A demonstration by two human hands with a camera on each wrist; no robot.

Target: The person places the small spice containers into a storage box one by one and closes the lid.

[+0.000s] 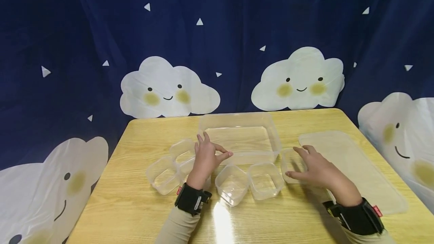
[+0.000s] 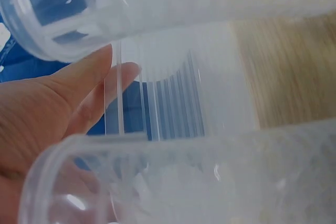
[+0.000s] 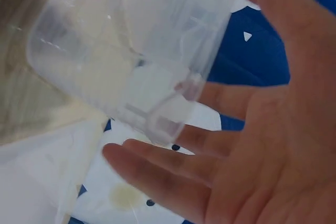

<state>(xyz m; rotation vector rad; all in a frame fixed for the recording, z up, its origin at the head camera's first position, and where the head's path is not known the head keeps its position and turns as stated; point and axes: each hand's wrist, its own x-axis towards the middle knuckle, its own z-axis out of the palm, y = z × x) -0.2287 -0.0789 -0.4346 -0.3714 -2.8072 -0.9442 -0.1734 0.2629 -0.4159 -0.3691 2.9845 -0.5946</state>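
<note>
A wooden table [image 1: 135, 206] carried clear plastic ware. The big tub [image 1: 241, 138] stood empty at the back, its flat lid [image 1: 356, 168] lying to the right. In front sat small empty cups: three [image 1: 164, 174] on the left, two [image 1: 249, 183] in the middle, one [image 1: 291, 163] on the right. The left hand [image 1: 206, 159] hovered over the left group, fingers loose, holding nothing. The right hand [image 1: 313, 168] lay with straight, spread fingers [image 3: 157, 166] against the right cup.
</note>
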